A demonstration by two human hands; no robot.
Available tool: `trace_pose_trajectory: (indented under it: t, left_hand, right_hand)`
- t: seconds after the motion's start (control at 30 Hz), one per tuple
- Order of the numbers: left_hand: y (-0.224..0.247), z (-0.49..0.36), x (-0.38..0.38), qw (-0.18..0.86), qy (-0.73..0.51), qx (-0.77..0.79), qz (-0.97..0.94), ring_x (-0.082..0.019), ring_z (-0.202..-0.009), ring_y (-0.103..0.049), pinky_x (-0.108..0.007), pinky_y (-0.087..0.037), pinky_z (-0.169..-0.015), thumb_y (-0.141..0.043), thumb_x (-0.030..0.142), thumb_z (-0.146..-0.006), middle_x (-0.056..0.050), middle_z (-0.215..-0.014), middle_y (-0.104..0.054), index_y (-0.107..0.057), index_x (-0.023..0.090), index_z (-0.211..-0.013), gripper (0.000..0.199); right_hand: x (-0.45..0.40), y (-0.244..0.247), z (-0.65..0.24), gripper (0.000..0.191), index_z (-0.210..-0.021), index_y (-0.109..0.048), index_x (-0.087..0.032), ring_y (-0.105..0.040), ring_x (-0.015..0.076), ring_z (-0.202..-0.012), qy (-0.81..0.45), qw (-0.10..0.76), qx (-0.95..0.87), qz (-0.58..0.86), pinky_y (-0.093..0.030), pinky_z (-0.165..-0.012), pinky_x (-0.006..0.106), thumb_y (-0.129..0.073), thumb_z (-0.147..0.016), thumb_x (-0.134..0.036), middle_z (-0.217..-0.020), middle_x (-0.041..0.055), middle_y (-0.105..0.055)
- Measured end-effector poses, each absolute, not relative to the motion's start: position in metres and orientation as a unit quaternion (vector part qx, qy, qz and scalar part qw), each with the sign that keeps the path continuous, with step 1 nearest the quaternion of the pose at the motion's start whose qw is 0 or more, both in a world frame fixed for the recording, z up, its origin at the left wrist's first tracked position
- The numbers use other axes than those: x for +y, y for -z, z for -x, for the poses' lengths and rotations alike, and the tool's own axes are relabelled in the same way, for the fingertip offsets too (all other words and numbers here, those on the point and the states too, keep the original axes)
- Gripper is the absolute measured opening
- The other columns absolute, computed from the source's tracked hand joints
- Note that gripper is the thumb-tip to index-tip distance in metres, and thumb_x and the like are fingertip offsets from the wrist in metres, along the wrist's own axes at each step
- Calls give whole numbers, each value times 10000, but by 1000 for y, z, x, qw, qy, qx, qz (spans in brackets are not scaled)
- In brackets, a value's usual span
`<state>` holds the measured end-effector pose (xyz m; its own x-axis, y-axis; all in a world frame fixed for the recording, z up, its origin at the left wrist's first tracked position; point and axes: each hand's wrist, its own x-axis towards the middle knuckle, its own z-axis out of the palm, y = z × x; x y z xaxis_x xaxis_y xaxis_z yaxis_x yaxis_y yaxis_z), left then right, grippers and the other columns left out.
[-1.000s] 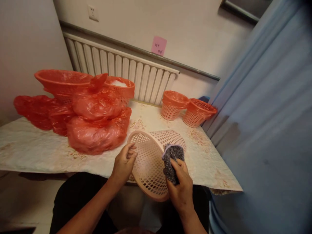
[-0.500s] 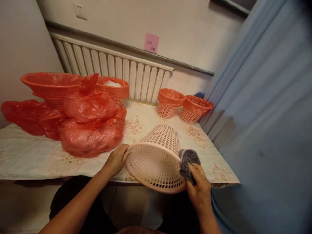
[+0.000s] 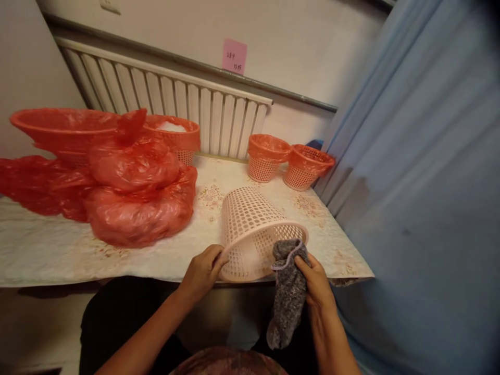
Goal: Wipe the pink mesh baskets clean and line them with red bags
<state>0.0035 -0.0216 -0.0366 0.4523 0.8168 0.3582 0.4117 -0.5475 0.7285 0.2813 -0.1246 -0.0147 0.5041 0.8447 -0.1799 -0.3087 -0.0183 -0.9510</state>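
A pale pink perforated plastic basket lies on its side at the table's front edge, its mouth tilted toward me. My left hand is closed on the left side of its rim. In front of the right part of the mouth, my right hand is closed on a grey speckled knitted glove with a lavender-edged cuff. The glove hangs down below the table edge and hides part of the basket's rim and inside. The glove's fingers cannot be made out clearly.
Red plastic bags bulge on the table's left, before a lined basket and a wide red-covered one. Two small baskets lined in red, one left and one right, stand behind. A blue curtain hangs at right.
The basket has turned, its base swinging left and its mouth toward the right. The glove, bunched at the rim before, now hangs lengthwise from my right hand. The view has shifted slightly.
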Motion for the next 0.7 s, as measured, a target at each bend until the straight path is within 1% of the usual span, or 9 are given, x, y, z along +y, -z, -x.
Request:
trace_pose_trajectory:
  t: [0.1, 0.2, 0.27, 0.3, 0.4, 0.47, 0.53, 0.6, 0.7]
  left_hand:
    - [39, -9, -31, 346, -363, 371, -782, -156, -698, -552, -264, -425, -658, -474, 283, -893, 11, -773, -583, -540, 215, -934, 104]
    - [38, -12, -36, 389, -370, 373, -756, -144, -624, -506, -253, -400, -602, -467, 279, -872, 33, -684, -535, -513, 212, -833, 90]
    - [36, -13, -37, 400, -376, 369, -750, -138, -600, -473, -247, -379, -578, -455, 277, -866, 41, -646, -494, -485, 212, -760, 127]
    - [35, -13, -37, 401, -381, 365, -749, -136, -597, -459, -245, -372, -572, -453, 279, -863, 44, -636, -474, -475, 213, -739, 142]
    - [33, -13, -37, 387, -411, 370, -738, -137, -611, -455, -246, -376, -581, -455, 281, -852, 44, -643, -454, -458, 214, -715, 152]
    - [34, -12, -36, 367, -431, 395, -723, -136, -607, -464, -246, -384, -586, -455, 272, -848, 46, -646, -455, -458, 215, -724, 137]
    - [37, -10, -36, 343, -441, 421, -715, -133, -589, -469, -245, -385, -580, -464, 268, -847, 50, -637, -458, -460, 216, -728, 131]
    - [39, -10, -38, 320, -438, 429, -722, -133, -580, -476, -246, -384, -577, -476, 275, -849, 50, -631, -469, -468, 215, -729, 134]
    - [39, -11, -39, 290, -433, 426, -740, -136, -591, -486, -246, -382, -578, -474, 270, -849, 43, -636, -483, -470, 214, -720, 141]
  right_hand:
    - [-99, 11, -255, 457, -1012, -667, -174, -697, 218, -713, -465, 702, -209, 497, -558, -710, 349, -806, -626, -375, -861, 51, -742]
    - [-78, 0, -219, 435, -1092, -630, -160, -694, 235, -868, -445, 762, -195, 429, -559, -783, 378, -657, -763, -443, -982, 82, -725]
    - [-73, -3, -191, 406, -1111, -612, -152, -672, 232, -955, -439, 764, -245, 404, -549, -824, 381, -527, -838, -439, -1032, 86, -704]
    - [-73, -1, -177, 378, -1098, -613, -149, -668, 226, -951, -432, 750, -285, 412, -547, -825, 373, -492, -851, -409, -1017, 79, -701]
    - [-78, 18, -146, 252, -971, -642, -152, -657, 206, -844, -372, 640, -452, 498, -543, -781, 330, -478, -836, -286, -881, 50, -697]
    - [-78, 39, -138, 229, -948, -650, -161, -640, 201, -851, -292, 555, -567, 534, -528, -805, 320, -467, -813, -192, -897, 52, -691]
    - [-74, 62, -143, 308, -1029, -645, -174, -620, 202, -963, -210, 485, -664, 529, -498, -889, 326, -443, -804, -117, -1027, 68, -680]
    - [-66, 86, -159, 374, -1114, -629, -189, -579, 202, -1087, -154, 410, -730, 525, -453, -975, 343, -440, -810, -81, -1147, 78, -654]
    - [-53, 116, -191, 363, -1103, -655, -180, -522, 221, -1193, -111, 316, -750, 571, -381, -1061, 392, -469, -811, -68, -1199, 98, -646]
